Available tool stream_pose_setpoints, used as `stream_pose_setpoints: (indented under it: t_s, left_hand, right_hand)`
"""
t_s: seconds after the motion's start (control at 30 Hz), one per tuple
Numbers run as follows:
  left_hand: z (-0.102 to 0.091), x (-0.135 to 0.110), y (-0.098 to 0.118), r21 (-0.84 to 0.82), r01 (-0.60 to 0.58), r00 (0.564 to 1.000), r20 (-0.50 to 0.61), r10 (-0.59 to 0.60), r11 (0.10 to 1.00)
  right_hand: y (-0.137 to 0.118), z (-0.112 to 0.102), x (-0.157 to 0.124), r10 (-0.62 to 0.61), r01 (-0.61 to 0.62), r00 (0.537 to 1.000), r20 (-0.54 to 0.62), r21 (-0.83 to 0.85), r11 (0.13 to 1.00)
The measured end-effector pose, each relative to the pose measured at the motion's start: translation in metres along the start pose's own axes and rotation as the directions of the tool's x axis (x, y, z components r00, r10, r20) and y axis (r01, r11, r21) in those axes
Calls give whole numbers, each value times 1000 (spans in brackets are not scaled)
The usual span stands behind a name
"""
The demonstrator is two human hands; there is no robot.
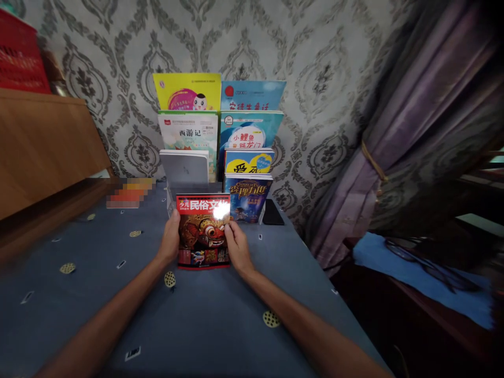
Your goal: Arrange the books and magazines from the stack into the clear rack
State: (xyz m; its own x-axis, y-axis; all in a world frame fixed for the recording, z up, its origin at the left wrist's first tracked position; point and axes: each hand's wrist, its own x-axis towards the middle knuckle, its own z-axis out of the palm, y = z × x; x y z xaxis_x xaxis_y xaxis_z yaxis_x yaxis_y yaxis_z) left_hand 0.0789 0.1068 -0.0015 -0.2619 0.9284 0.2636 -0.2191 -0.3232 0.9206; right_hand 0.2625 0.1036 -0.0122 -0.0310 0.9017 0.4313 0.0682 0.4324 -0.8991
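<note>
Between hands, a book stands lengthwise upright, cover facing camera.

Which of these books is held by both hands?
The red-topped book, gripped at its sides by the left hand and right hand; the other books stand behind it in two columns.

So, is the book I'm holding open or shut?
Shut: the book shows its front cover, flat, between left hand and right hand.

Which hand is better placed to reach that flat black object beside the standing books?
Probably the right hand: it holds the right edge of the red-topped book, nearer the flat black object. The left hand, at the opposite edge, is farther away.
</note>
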Motion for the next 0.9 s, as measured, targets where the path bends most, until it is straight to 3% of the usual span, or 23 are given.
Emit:
stream_pose_setpoints:
  t_s: [0.43,0.9]
  left_hand:
    - [-2,2,-4,26,-32,999,-33,33,999]
    - [5,-1,6,0,5,1000,31,-5,1000]
  right_hand:
    - [-1,0,2,5,-5,1000,-3,-18,1000]
    - [5,-1,3,7,-7,1000,20,-8,1000]
